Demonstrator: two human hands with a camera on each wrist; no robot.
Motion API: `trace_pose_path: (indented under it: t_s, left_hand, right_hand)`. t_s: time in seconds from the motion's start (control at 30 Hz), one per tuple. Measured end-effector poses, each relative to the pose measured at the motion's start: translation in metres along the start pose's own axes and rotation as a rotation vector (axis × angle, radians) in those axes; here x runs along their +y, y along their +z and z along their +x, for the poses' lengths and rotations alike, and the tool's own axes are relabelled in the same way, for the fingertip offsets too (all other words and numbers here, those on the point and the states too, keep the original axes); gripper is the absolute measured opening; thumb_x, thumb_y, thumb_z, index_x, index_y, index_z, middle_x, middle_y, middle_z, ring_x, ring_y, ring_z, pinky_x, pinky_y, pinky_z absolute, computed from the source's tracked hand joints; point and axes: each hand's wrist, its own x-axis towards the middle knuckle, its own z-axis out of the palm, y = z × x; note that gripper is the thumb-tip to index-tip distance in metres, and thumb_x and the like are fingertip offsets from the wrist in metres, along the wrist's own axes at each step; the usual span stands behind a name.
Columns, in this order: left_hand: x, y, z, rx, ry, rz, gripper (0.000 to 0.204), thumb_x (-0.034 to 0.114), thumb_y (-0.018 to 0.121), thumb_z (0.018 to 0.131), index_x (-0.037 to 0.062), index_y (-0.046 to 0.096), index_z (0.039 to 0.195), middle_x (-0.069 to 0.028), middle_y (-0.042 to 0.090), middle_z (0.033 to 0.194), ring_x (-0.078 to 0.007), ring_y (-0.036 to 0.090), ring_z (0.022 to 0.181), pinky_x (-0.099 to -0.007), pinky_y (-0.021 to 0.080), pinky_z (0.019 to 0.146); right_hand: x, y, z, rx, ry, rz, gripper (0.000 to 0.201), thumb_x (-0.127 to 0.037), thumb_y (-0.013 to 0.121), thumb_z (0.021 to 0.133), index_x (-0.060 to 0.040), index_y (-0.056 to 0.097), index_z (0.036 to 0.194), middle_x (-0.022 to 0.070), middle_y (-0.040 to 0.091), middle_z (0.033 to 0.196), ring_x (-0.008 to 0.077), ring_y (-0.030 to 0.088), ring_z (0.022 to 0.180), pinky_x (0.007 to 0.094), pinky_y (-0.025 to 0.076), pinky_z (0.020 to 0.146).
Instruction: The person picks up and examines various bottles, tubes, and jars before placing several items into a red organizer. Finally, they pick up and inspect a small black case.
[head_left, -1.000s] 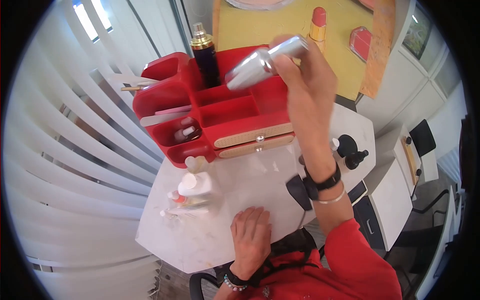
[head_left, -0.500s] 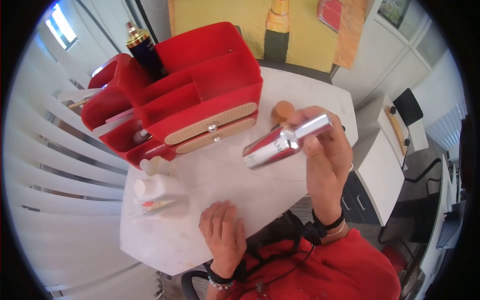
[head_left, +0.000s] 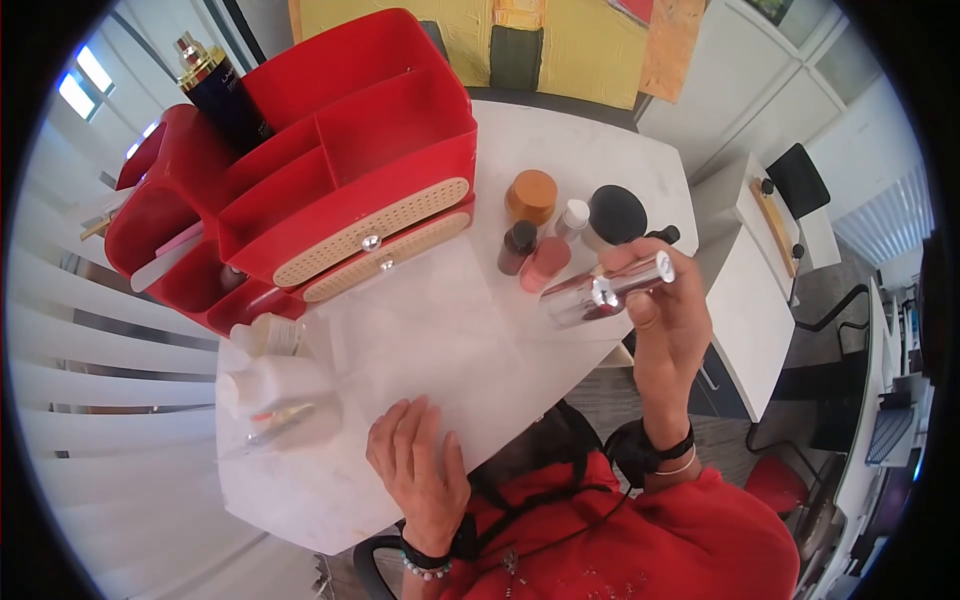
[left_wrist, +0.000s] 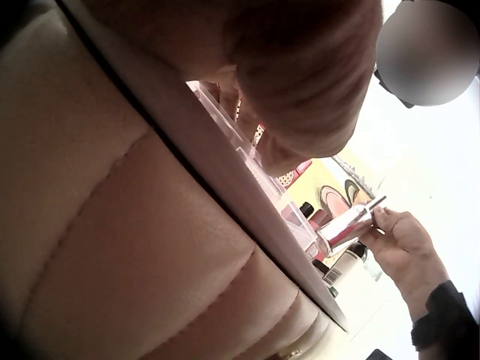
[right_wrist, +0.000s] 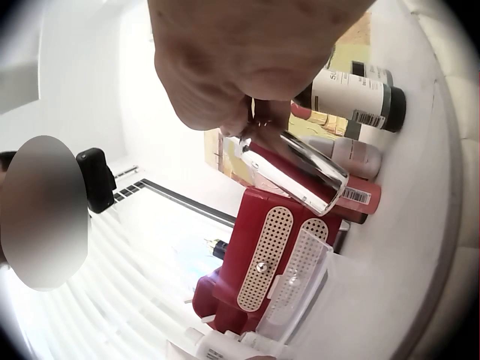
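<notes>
My right hand (head_left: 672, 318) grips a shiny silver bottle (head_left: 590, 302) by its narrower end, tilted above the right part of the white table (head_left: 440, 350). In the right wrist view the silver bottle (right_wrist: 296, 174) hangs below the curled fingers, over several small containers. My left hand (head_left: 420, 470) rests on the table's front edge with its fingers spread and holds nothing. A red organizer (head_left: 400, 130) with two perforated drawer fronts stands at the back left. In its left part stands a dark blue bottle (head_left: 228, 100) with a gold collar.
Right of the organizer stand an orange-lidded jar (head_left: 531, 196), a black-lidded jar (head_left: 617, 214), a pink bottle (head_left: 546, 263) and a dark bottle (head_left: 518, 247). White bottles (head_left: 275, 386) stand at the table's left. Blinds (head_left: 130, 370) hang beside it.
My right hand has brought the silver bottle down and away from above the organizer to the table's right side. The head view has shifted, uncovering the jars. My left hand stays on the table's edge.
</notes>
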Motion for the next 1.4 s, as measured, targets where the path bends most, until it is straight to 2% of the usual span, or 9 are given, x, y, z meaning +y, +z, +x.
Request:
trace_pose_path:
  t_s: [0.03, 0.07, 0.23, 0.33, 0.67, 0.87, 1.17, 1.23, 1.4]
  left_hand:
    - [0.0, -0.001, 0.0, -0.002, -0.004, 0.0, 0.043, -0.001, 0.076, 0.095, 0.0009, 0.07, 0.138, -0.017, 0.072, 0.144, -0.0446, 0.061, 0.141, -0.0583, 0.044, 0.12]
    - [0.0, -0.001, 0.0, -0.003, 0.001, -0.005, 0.043, -0.001, 0.076, 0.096, 0.0007, 0.07, 0.138, -0.0172, 0.072, 0.144, -0.0445, 0.061, 0.14, -0.0583, 0.045, 0.12]
    - [0.0, -0.002, 0.002, 0.005, 0.009, -0.02, 0.042, -0.001, 0.076, 0.096, 0.0005, 0.07, 0.138, -0.0174, 0.072, 0.144, -0.0444, 0.062, 0.139, -0.0586, 0.045, 0.119]
    - [-0.002, -0.002, 0.001, 0.0, 0.002, -0.025, 0.042, -0.002, 0.076, 0.096, 0.0008, 0.07, 0.137, -0.0172, 0.072, 0.144, -0.0442, 0.062, 0.139, -0.0587, 0.045, 0.119]
    - [-0.005, 0.0, -0.001, 0.011, 0.019, -0.027, 0.044, 0.003, 0.079, 0.096, 0.002, 0.07, 0.14, -0.0164, 0.073, 0.144, -0.0406, 0.065, 0.138, -0.0617, 0.045, 0.118]
    - [-0.005, -0.001, -0.001, 0.012, 0.014, -0.022, 0.043, 0.003, 0.079, 0.097, 0.0023, 0.071, 0.139, -0.0159, 0.073, 0.144, -0.0401, 0.065, 0.137, -0.0614, 0.045, 0.118]
    - [-0.004, -0.002, 0.0, 0.021, 0.03, -0.017, 0.043, 0.002, 0.078, 0.096, 0.0017, 0.071, 0.138, -0.0159, 0.073, 0.144, -0.0411, 0.065, 0.136, -0.0603, 0.046, 0.118]
    - [-0.005, -0.002, 0.001, 0.033, 0.038, -0.015, 0.043, 0.0, 0.077, 0.095, 0.0009, 0.07, 0.138, -0.0164, 0.072, 0.143, -0.0431, 0.065, 0.135, -0.0596, 0.047, 0.117]
    - [-0.005, -0.003, 0.001, 0.042, 0.043, -0.033, 0.043, 0.001, 0.077, 0.094, 0.0008, 0.071, 0.137, -0.0167, 0.072, 0.143, -0.0431, 0.064, 0.134, -0.0596, 0.047, 0.116]
  right_hand:
    - [0.0, 0.002, -0.002, -0.018, -0.001, -0.042, 0.042, -0.022, 0.068, 0.118, 0.0047, 0.059, 0.149, 0.0146, 0.074, 0.134, 0.0214, 0.073, 0.12, 0.0361, 0.057, 0.107]
    - [-0.001, 0.005, -0.001, -0.062, -0.052, -0.076, 0.034, -0.01, 0.066, 0.115, 0.0022, 0.06, 0.147, 0.0124, 0.074, 0.133, 0.0205, 0.072, 0.116, 0.0356, 0.058, 0.103]
    - [0.006, 0.025, 0.002, -0.129, -0.083, -0.235, 0.037, 0.009, 0.066, 0.105, -0.0005, 0.065, 0.141, 0.0116, 0.074, 0.129, 0.0212, 0.073, 0.112, 0.0363, 0.06, 0.102]
    - [0.007, 0.037, 0.004, -0.154, -0.188, -0.352, 0.051, 0.021, 0.067, 0.092, -0.0015, 0.068, 0.137, 0.0154, 0.072, 0.125, 0.0338, 0.072, 0.112, 0.0384, 0.057, 0.099]
    - [0.012, 0.043, -0.001, -0.116, -0.185, -0.415, 0.042, 0.014, 0.071, 0.098, -0.0027, 0.069, 0.137, 0.0141, 0.072, 0.124, 0.0313, 0.072, 0.111, 0.0375, 0.056, 0.101]
    - [0.016, 0.047, -0.004, 0.004, -0.079, -0.342, 0.047, 0.008, 0.078, 0.098, -0.0034, 0.068, 0.142, 0.0131, 0.072, 0.129, 0.0279, 0.072, 0.119, 0.0389, 0.056, 0.108]
    - [0.003, 0.039, 0.0, 0.085, -0.442, -0.485, 0.048, 0.008, 0.076, 0.099, 0.0043, 0.062, 0.145, 0.0225, 0.067, 0.147, 0.0331, 0.065, 0.139, 0.0446, 0.051, 0.118]
    - [0.0, 0.042, 0.003, 0.145, -0.516, -0.441, 0.045, 0.006, 0.079, 0.097, 0.0058, 0.065, 0.139, 0.0242, 0.072, 0.138, 0.0367, 0.07, 0.125, 0.0458, 0.054, 0.109]
    - [-0.021, 0.064, 0.018, 0.082, -0.565, -0.274, 0.042, 0.006, 0.08, 0.096, 0.0067, 0.067, 0.136, 0.0276, 0.072, 0.136, 0.0355, 0.07, 0.117, 0.0435, 0.055, 0.104]
